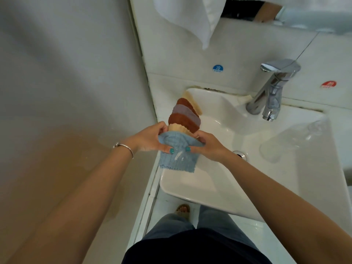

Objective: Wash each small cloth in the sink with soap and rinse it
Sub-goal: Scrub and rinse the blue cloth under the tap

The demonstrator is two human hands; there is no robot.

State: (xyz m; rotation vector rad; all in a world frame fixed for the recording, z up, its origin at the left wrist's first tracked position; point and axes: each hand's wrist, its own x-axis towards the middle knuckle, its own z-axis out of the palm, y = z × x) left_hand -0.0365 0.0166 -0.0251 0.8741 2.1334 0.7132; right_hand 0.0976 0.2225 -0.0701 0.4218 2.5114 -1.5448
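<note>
Looking at this, I'd say the job is barely started. The blue cloth (176, 149) is up in both hands over the left edge of the sink (219, 195), and it has a white smear on the front that could be soap, though I can't swear to it. The left hand (150, 137) pinches the top left corner, thumb pressed on the front, and the right hand (206, 146) does the same on the top right, fingers curled behind. So both hands are closed on that one cloth, holding it bunched at the top while the rest hangs down.

Behind it there's a stack of cloths (185, 116) lying on the back left rim of the sink: brown, a greyish purple one, more brown, and cream at both ends. They look fluffy and dry to me, so my guess is those are all yet to be washed. I don't see any finished cloths set aside anywhere.

The basin itself looks empty, no standing water or suds that I can make out, and the drain (240, 154) is partly hidden by the right wrist. No water is coming out of the tap (271, 92). There's a clear glass (291, 141) on the right side of the sink, and I can't tell if anything's in it.

So: one cloth in hand, maybe soaped, rinsing and all the others left.
</note>
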